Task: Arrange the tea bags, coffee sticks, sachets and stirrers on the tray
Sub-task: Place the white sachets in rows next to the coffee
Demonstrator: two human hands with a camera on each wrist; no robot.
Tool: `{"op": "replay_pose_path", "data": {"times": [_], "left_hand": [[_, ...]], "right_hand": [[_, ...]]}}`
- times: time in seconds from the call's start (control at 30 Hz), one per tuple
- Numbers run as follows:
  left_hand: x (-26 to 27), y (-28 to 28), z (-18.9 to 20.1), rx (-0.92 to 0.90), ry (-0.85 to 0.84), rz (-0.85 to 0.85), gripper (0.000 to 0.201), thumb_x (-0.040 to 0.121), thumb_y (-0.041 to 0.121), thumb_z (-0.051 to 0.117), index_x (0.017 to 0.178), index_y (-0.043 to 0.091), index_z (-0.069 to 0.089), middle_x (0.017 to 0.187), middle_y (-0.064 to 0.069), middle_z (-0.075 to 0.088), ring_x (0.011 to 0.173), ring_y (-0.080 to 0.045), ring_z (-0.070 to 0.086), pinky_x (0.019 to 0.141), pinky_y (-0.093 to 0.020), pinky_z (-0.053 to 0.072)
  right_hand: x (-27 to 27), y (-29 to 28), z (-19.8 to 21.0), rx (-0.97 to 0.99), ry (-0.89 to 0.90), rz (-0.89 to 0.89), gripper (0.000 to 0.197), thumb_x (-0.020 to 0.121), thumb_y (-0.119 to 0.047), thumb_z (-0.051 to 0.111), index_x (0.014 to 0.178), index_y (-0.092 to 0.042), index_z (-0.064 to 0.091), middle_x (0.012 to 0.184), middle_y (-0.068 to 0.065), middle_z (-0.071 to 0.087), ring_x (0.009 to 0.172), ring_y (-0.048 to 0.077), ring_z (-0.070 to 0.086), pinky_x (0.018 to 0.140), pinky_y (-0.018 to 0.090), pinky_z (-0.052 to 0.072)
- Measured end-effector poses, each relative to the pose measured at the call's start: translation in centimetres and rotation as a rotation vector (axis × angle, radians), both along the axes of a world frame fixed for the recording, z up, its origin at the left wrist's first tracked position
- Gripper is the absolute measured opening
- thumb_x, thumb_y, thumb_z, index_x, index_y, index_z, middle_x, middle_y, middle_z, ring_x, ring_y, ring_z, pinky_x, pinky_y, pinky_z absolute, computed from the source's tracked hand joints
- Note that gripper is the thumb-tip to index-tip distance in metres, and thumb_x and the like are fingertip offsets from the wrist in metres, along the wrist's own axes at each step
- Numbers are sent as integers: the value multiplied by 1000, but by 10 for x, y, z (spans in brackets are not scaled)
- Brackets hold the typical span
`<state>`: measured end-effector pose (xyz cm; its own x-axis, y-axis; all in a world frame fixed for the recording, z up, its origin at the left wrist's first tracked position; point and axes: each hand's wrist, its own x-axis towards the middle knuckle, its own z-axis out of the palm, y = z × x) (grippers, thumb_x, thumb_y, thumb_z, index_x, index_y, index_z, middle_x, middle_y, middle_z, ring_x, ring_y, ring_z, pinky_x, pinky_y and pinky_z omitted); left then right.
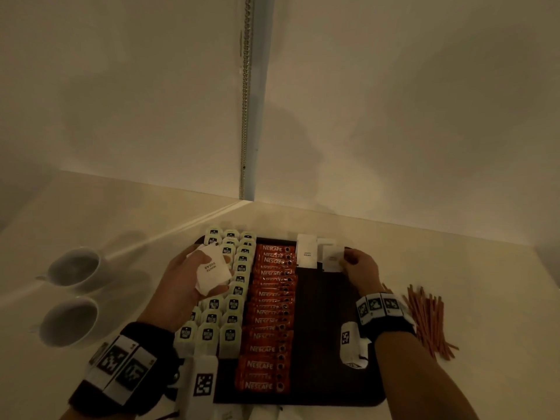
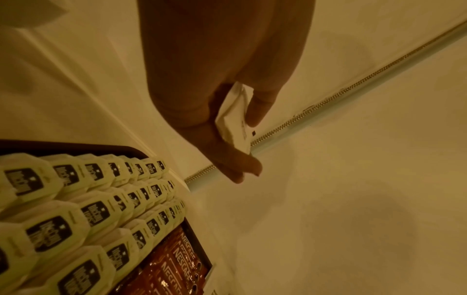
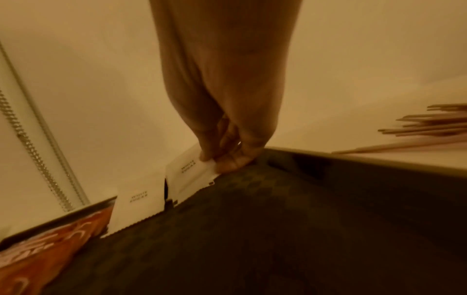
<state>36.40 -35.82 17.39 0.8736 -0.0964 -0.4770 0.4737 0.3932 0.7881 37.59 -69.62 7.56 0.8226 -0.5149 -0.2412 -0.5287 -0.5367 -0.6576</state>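
Note:
A dark tray (image 1: 327,344) holds rows of pale green tea bags (image 1: 230,301) on its left and a column of red Nescafe sticks (image 1: 269,316) beside them. My left hand (image 1: 194,277) hovers above the tea bags and grips a small stack of white sugar sachets (image 1: 212,271), the same sugar sachets (image 2: 235,117) showing edge-on in the left wrist view. My right hand (image 1: 354,263) pinches one white sachet (image 1: 333,260) at the tray's far edge, beside another sachet (image 1: 306,253) lying there; that pinched sachet (image 3: 192,171) touches the tray floor (image 3: 252,239).
A loose pile of brown wooden stirrers (image 1: 427,322) lies on the counter right of the tray. Two white cups (image 1: 72,265) stand on the counter at the left. Walls meet in a corner behind the tray, with a bead chain (image 1: 245,101) hanging there.

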Motion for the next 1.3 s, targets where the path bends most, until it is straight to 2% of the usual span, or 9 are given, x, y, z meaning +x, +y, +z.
{"op": "replay_pose_path", "data": {"times": [0.07, 0.2, 0.5, 0.63, 0.77, 0.87, 1.07, 1.17, 1.3], "left_hand": [[1, -2, 0, 6, -5, -8, 24, 94, 1, 39, 99, 11, 59, 80, -14, 71, 74, -33, 66, 45, -31, 55], [3, -6, 1, -8, 22, -26, 24, 94, 3, 37, 98, 11, 59, 87, -17, 68, 78, -35, 64, 45, -32, 54], [3, -14, 6, -37, 51, -29, 24, 95, 6, 38, 100, 13, 61, 103, -24, 61, 90, -41, 61, 45, -33, 54], [4, -16, 13, 3, 11, -2, 21, 96, 5, 42, 96, 13, 61, 98, -16, 60, 84, -32, 61, 48, -35, 57], [6, -20, 18, 38, -33, -45, 19, 96, 8, 46, 110, 8, 60, 105, -14, 61, 86, -28, 64, 52, -35, 58], [6, -26, 23, 43, -87, -58, 17, 95, 9, 51, 108, 7, 61, 100, -10, 65, 82, -23, 66, 53, -31, 56], [0, -29, 26, 102, -136, -49, 5, 90, 11, 61, 92, 15, 63, 85, -1, 69, 70, -13, 69, 53, -30, 55], [-4, -24, 27, 142, -180, -101, 7, 85, 13, 67, 91, 11, 64, 87, -1, 69, 72, -13, 68, 56, -30, 55], [-7, -24, 35, 242, -254, -173, 11, 81, 17, 74, 91, 15, 71, 90, 4, 69, 76, -11, 67, 63, -32, 57]], "right_hand": [[4, 3, -5, -16, 0, 2, 27, 87, -10, 62, 113, -5, 62, 113, 12, 65, 106, 29, 59, 92, 34, 48], [8, 10, -9, -28, -27, -61, 24, 86, -9, 64, 108, -1, 59, 107, 15, 65, 101, 29, 59, 77, 24, 41], [14, 17, -18, -44, -80, -102, 22, 85, -7, 65, 102, 4, 57, 100, 21, 64, 95, 34, 60, 74, 28, 42], [15, 30, 1, -17, -164, -129, 27, 85, -12, 66, 107, 0, 55, 101, 17, 63, 95, 31, 60, 74, 27, 43], [7, 86, 66, 214, -286, 204, 12, 91, -23, 59, 98, -13, 60, 91, -4, 62, 82, 6, 58, 67, 14, 42], [-10, 133, 103, 385, -227, 509, 15, 87, -34, 62, 93, -20, 63, 90, -9, 65, 80, 0, 60, 65, 10, 46], [-20, 152, 114, 466, -331, 476, 9, 88, -19, 62, 89, -11, 59, 88, 2, 65, 78, 10, 62, 69, 21, 53], [-18, 143, 129, 407, -405, 452, 5, 91, -15, 55, 90, -19, 59, 93, -3, 64, 83, 8, 62, 69, 21, 53], [-16, 137, 155, 115, -442, 694, 17, 92, -13, 54, 99, -22, 66, 96, -8, 61, 85, -2, 55, 71, 8, 44]]}}
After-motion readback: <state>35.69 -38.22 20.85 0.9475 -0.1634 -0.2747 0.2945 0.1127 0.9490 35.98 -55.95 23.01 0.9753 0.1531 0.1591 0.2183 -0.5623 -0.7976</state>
